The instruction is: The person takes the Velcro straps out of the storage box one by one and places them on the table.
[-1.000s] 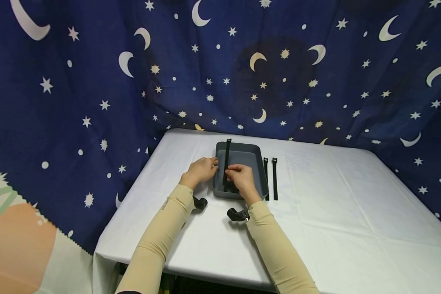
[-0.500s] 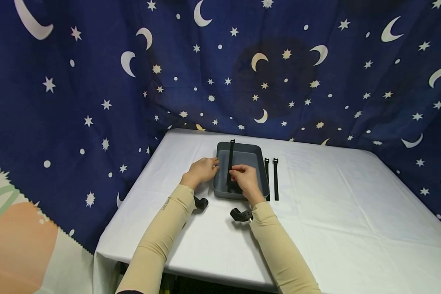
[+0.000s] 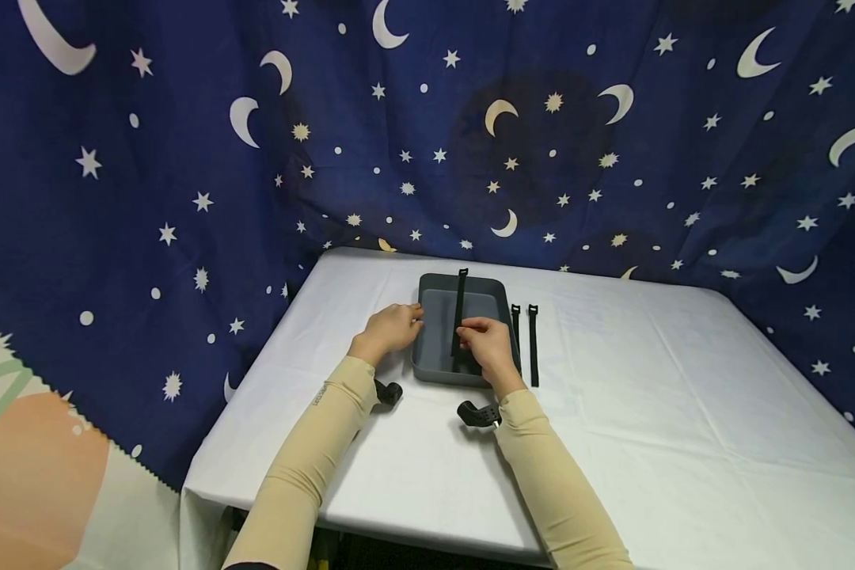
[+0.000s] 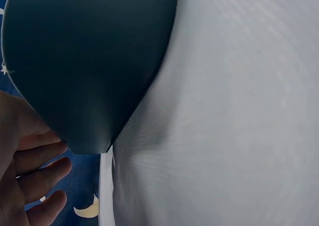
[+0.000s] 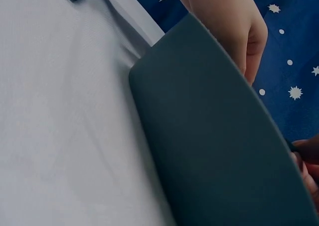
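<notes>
My right hand (image 3: 488, 347) pinches a black hook-and-loop cable tie (image 3: 461, 294) near its lower end and holds it over the grey rectangular tray (image 3: 442, 377). The tie's slotted head points to the tray's far side. At the left rim my left hand (image 3: 393, 328) rests with loosely extended fingers; some fingertips are hidden behind the tray wall in the left wrist view, where other fingers (image 4: 47, 178) hang free. In the right wrist view, the tray wall (image 5: 209, 136) covers most of the right hand's grip.
Two more black cable ties, one nearer (image 3: 516, 321) and one farther right (image 3: 533, 348), lie beside the tray on the white tablecloth (image 3: 634, 380). A star-and-moon curtain (image 3: 427, 119) hangs behind the table. Black camera mounts (image 3: 479, 414) stick out under the wrists.
My right hand has moved a little to the right over the tray, carrying the cable tie with it. The left hand stays at the left rim.
</notes>
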Motion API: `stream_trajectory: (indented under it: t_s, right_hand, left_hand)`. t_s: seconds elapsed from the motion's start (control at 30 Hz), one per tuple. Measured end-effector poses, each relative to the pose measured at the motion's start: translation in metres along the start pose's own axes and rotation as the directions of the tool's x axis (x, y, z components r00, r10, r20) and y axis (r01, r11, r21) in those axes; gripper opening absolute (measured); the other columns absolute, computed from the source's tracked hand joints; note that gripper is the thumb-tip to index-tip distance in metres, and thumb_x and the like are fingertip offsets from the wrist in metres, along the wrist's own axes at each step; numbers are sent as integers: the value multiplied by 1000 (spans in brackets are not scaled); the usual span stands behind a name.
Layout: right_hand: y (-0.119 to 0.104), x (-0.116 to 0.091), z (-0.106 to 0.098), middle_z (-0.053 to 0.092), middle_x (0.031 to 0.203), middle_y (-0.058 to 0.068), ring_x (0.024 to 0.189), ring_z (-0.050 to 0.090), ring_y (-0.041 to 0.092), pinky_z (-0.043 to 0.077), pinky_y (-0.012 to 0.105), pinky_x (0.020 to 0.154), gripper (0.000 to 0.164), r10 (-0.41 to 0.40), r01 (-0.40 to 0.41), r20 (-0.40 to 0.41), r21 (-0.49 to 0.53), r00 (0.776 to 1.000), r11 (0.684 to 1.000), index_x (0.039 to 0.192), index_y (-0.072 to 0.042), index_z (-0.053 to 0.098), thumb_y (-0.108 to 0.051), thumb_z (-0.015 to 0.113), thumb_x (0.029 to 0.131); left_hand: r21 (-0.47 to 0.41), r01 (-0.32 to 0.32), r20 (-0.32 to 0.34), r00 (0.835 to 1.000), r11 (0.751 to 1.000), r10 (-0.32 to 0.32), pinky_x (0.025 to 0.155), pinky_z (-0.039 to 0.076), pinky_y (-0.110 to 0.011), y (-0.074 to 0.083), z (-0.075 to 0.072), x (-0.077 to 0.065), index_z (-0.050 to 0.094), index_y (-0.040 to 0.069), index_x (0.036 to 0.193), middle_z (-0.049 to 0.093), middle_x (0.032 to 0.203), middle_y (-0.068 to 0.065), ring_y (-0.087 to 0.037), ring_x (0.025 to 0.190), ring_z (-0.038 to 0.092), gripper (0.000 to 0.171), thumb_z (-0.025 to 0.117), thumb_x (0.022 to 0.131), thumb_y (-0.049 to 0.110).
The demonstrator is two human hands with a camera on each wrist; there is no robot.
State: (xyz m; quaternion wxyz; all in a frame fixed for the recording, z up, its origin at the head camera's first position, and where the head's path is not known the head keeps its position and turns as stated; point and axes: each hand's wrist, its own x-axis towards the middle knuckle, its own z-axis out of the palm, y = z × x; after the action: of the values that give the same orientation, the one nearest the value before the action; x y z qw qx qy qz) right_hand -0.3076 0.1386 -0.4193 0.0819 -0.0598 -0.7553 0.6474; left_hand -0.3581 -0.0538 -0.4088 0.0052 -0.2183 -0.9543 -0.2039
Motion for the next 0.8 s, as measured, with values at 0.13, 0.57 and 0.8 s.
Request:
stream_trajectory:
  t_s: [0.13, 0.57, 0.8]
  right_hand:
    - [1, 0, -2, 67, 90, 5, 64, 61, 5, 56, 18, 63, 22, 1, -1, 2, 9, 1000, 1000, 112, 10, 68, 0, 66, 93]
    - [1, -1, -7, 68, 93, 9, 64, 61, 6, 55, 18, 63, 22, 7, -7, -9, -18, 1000, 1000, 113, 9, 68, 0, 66, 93]
    - [2, -1, -12, 69, 98, 12, 67, 61, 7, 59, 27, 70, 21, 14, -14, -13, -45, 1000, 999, 112, 7, 69, -2, 66, 94]
  left_hand:
    - [-7, 1, 0, 1000, 1000, -1, 117, 40, -46, 0, 0, -1, 56, 11, 144, 47, 155, -4, -26, 143, 46, 43, 52, 104, 25]
    - [-3, 7, 7, 1000, 1000, -7, 118, 39, -46, 2, -1, -2, 55, 11, 145, 47, 156, -4, -26, 143, 45, 43, 52, 104, 25]
    - [-1, 11, 8, 1000, 1000, -11, 118, 38, -45, 3, -2, -3, 55, 11, 145, 47, 155, -4, -25, 144, 45, 44, 51, 104, 26]
